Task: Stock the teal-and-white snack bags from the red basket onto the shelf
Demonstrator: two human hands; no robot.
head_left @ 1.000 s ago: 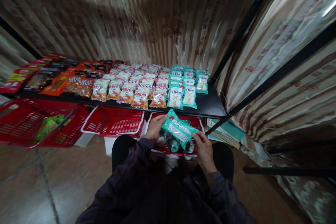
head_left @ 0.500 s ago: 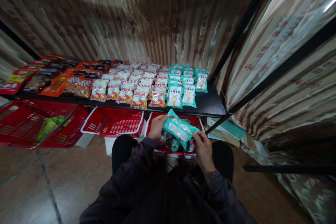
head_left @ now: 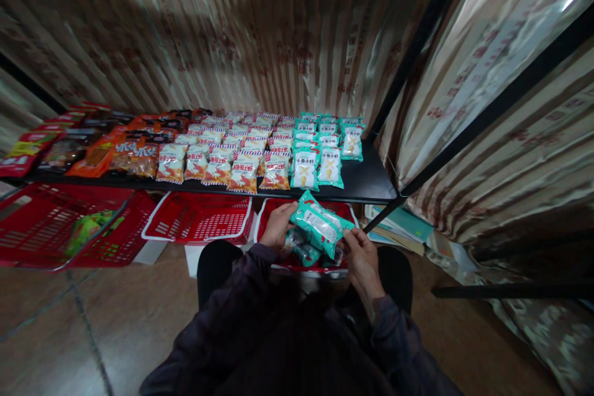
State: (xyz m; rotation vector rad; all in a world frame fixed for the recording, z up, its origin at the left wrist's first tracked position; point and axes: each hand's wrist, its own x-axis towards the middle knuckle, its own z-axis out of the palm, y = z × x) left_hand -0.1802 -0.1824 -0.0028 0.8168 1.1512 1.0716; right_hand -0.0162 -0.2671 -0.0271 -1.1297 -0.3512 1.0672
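Above a red basket and in front of the person's body, a teal packet is held up, tilted, with its printed white label facing the head camera. The left hand has its grip closed on the packet's upper left end; the right hand has its grip closed too, thumb and fingers pinching the lower right corner. Whether a second packet lies behind it cannot be told. Below, in the basket, more teal wrappers show between the hands, partly hidden.

Just beyond stands a black shelf. On its right part are rows of teal-and-white packets; next to them, leftward, orange-and-white packets with striped edges, then orange-and-black bags and, at the far left, red bags.

Left of the near basket sit a white-rimmed red basket and a larger red basket containing something green. A striped curtain hangs behind the shelf.
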